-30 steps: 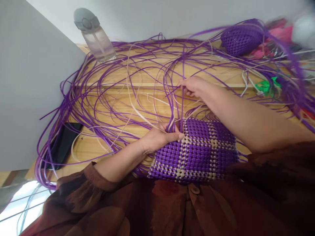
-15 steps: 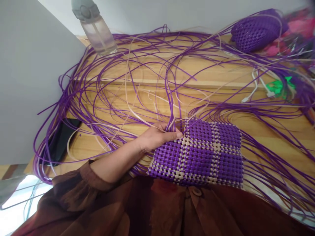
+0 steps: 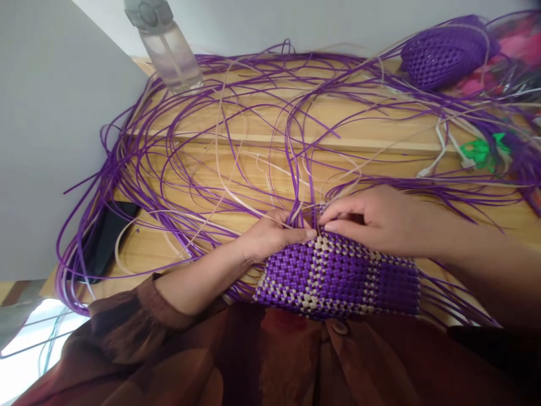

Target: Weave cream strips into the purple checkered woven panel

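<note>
A woven purple and cream panel (image 3: 344,279) lies against my brown top, with long loose strips running out from its edges. At its upper left edge my left hand (image 3: 279,234) is closed, thumb pressed down, with purple and cream strips (image 3: 296,192) rising between its fingers. Just to the right, my right hand (image 3: 367,220) bends over the panel's upper edge. Its thumb and fingertips come close together beside the left thumb, at a strip there. What exactly those fingertips hold is too small to make out.
Loose purple strips (image 3: 177,124) spread across the wooden table (image 3: 253,127). A water bottle (image 3: 169,51) stands at the back left, a dark flat object (image 3: 112,237) lies at left. At back right are a purple woven piece (image 3: 448,53), white cables (image 3: 437,149) and a green item (image 3: 484,152).
My right hand has come in from the right to the panel's upper edge, next to the left thumb. My left hand keeps its hold in nearly the same place.
</note>
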`<action>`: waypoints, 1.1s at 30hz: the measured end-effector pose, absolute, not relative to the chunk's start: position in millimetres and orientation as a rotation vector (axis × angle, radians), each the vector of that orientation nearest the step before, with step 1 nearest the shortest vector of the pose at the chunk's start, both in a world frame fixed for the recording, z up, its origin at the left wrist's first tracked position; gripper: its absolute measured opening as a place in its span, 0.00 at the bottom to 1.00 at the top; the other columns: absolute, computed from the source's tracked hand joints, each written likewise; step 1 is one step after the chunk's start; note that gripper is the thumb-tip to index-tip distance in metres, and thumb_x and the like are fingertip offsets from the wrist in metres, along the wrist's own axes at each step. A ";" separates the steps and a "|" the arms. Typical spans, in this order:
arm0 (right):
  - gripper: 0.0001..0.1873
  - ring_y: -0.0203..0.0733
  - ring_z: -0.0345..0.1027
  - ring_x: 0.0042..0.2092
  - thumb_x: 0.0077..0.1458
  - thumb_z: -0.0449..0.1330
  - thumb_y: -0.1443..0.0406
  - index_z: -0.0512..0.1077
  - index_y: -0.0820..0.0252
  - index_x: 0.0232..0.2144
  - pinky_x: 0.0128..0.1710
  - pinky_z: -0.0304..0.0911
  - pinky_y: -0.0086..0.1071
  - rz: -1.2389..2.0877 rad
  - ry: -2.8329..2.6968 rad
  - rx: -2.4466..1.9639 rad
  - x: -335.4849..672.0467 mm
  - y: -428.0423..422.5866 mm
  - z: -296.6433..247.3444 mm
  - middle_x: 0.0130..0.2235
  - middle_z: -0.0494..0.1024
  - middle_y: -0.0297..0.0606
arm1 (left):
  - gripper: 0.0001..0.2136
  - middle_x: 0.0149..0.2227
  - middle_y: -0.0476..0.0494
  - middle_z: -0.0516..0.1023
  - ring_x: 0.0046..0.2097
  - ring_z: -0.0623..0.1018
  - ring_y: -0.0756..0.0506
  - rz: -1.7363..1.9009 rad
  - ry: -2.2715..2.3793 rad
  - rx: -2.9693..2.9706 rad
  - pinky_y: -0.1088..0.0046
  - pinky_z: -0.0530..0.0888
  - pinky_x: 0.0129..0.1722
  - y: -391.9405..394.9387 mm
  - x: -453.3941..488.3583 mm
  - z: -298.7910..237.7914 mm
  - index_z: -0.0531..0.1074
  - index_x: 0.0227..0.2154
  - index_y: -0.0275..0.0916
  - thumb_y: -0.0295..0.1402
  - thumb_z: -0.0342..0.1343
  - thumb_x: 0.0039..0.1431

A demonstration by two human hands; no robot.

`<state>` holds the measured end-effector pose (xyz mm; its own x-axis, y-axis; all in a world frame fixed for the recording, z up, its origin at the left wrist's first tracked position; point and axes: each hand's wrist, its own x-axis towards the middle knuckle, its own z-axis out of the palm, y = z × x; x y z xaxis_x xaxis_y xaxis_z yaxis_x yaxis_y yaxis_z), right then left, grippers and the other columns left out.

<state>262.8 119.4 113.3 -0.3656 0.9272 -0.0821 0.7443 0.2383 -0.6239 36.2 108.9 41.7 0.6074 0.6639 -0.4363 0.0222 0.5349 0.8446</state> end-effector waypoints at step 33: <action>0.10 0.37 0.59 0.20 0.51 0.58 0.62 0.63 0.53 0.21 0.22 0.54 0.32 0.664 -1.840 -1.789 210.0 82.9 84.6 0.18 0.67 0.28 | 0.14 0.31 0.46 0.80 0.32 0.76 0.50 0.197 0.561 1.051 0.72 0.73 0.39 142.9 10.2 41.7 0.80 0.29 0.35 0.34 0.73 0.39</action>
